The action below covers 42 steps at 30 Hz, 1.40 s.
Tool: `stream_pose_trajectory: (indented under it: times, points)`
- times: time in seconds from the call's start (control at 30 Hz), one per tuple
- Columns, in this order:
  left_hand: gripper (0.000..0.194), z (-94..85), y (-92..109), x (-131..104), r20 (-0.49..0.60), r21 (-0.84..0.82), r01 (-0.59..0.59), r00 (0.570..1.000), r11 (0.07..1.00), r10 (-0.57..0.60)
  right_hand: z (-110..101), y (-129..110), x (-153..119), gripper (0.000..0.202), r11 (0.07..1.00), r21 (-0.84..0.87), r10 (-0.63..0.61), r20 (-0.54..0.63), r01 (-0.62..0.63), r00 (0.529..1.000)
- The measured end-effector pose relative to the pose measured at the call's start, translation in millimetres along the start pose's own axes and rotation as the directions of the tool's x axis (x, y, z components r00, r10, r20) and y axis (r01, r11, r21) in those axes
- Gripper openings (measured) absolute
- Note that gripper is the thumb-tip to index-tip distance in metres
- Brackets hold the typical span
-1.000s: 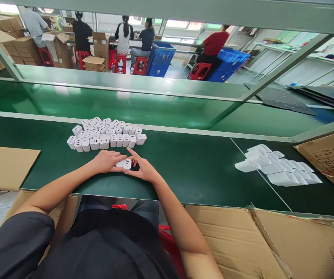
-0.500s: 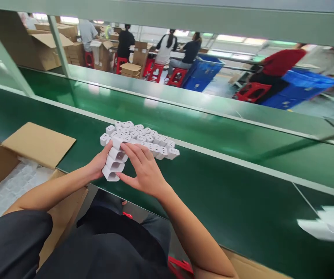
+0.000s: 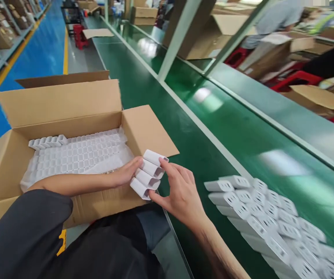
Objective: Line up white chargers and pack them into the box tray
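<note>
A row of several white plastic charger housings (image 3: 148,179) is held between my two hands, near the box's front right corner. Their hollow open ends face right. My left hand (image 3: 126,171) closes on the row from the left, its far fingers hidden behind it. From the right, my right hand (image 3: 181,190) pinches the row between thumb at the near end and fingers at the far end. On the green belt to the right stands a cluster of similar white housings (image 3: 256,209), slotted ends up, blurred by motion.
An open cardboard box (image 3: 102,199) at left contains many housings under clear plastic film (image 3: 73,155), with a short row of bare housings (image 3: 47,142) on top. Green posts (image 3: 181,38) rise beyond the belt (image 3: 167,112). A person in a grey shirt (image 3: 280,17) is at upper right.
My view has swung left, bringing the cardboard box into full sight and the cluster to the right edge. Both hands have carried the held row from beside the cluster toward the box.
</note>
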<state>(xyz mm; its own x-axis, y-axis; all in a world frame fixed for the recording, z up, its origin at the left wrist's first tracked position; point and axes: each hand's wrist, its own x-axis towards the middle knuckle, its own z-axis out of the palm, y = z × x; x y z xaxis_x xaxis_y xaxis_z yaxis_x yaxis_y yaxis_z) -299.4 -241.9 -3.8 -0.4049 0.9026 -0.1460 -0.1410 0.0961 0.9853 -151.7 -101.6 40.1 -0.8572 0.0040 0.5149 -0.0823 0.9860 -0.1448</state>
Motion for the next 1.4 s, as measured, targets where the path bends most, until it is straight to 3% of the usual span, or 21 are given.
stream_pose_trajectory:
  times: [0.07, 0.1, 0.17, 0.2, 0.27, 0.33, 0.43, 0.5, 0.6, 0.7, 0.87, 0.97, 1.03, 1.2, 1.3, 1.4]
  points:
    - [0.053, -48.7, -3, -18, 0.023, 0.406, -0.048, 0.999, 0.912, 0.042, 10, 12, 9, 0.083, 0.999, 0.028, 0.024, 0.014, -0.024, 1.000]
    - [0.053, -75.8, -5, -31, 0.024, 0.630, -0.016, 1.000, 0.777, 0.001, 15, 19, 13, 0.083, 0.999, 0.033, 0.039, 0.022, -0.040, 0.999]
    - [0.053, -130.2, -13, -62, -0.071, 0.805, 0.111, 0.993, 0.583, -0.091, 26, 34, 22, 0.082, 0.998, 0.041, 0.055, 0.045, -0.057, 0.997]
    - [0.050, -155.0, -18, -79, -0.127, 0.905, 0.182, 0.978, 0.384, -0.165, 33, 40, 27, 0.081, 0.997, 0.049, 0.049, 0.061, -0.052, 0.997]
    - [0.046, -194.4, -31, -113, -0.255, 0.931, 0.307, 0.935, 0.199, -0.247, 50, 50, 43, 0.080, 0.996, 0.084, 0.004, 0.096, -0.012, 0.995]
    - [0.041, -216.7, -47, -140, -0.354, 0.908, 0.403, 0.884, 0.112, -0.305, 72, 52, 65, 0.080, 0.988, 0.138, -0.084, 0.143, 0.064, 0.986]
    - [0.036, -221.3, -66, -155, -0.415, 0.881, 0.468, 0.831, 0.063, -0.370, 116, 36, 110, 0.080, 0.948, 0.232, -0.270, 0.229, 0.217, 0.935]
    - [0.037, -214.0, -72, -149, -0.382, 0.888, 0.450, 0.838, 0.097, -0.389, 150, 11, 145, 0.081, 0.893, 0.297, -0.420, 0.278, 0.339, 0.864]
    - [0.046, -203.2, -74, -135, -0.296, 0.908, 0.378, 0.883, 0.180, -0.364, 205, -47, 198, 0.083, 0.763, 0.360, -0.643, 0.335, 0.537, 0.689]
    - [0.048, -199.2, -74, -129, -0.237, 0.913, 0.338, 0.895, 0.228, -0.379, 258, -120, 244, 0.085, 0.616, 0.357, -0.781, 0.394, 0.703, 0.484]
    - [0.045, -201.0, -78, -130, -0.204, 0.898, 0.340, 0.883, 0.278, -0.422, 330, -228, 295, 0.062, 0.322, 0.330, -0.902, 0.393, 0.887, 0.181]
    - [0.042, -202.1, -77, -129, -0.219, 0.888, 0.360, 0.878, 0.286, -0.426, 361, -269, 310, 0.046, 0.193, 0.320, -0.925, 0.373, 0.927, 0.064]
    - [0.041, -202.7, -75, -127, -0.229, 0.883, 0.373, 0.873, 0.285, -0.430, 376, -285, 314, 0.039, 0.187, 0.323, -0.929, 0.364, 0.928, 0.061]
    - [0.036, -204.1, -72, -126, -0.217, 0.882, 0.365, 0.877, 0.300, -0.430, 384, -286, 315, 0.042, 0.277, 0.321, -0.920, 0.360, 0.905, 0.154]
    - [0.035, -202.3, -72, -129, -0.202, 0.884, 0.351, 0.883, 0.309, -0.424, 361, -262, 320, 0.051, 0.371, 0.318, -0.901, 0.352, 0.873, 0.254]
    - [0.037, -199.5, -72, -132, -0.206, 0.888, 0.348, 0.885, 0.301, -0.417, 321, -212, 321, 0.049, 0.474, 0.310, -0.860, 0.362, 0.824, 0.359]
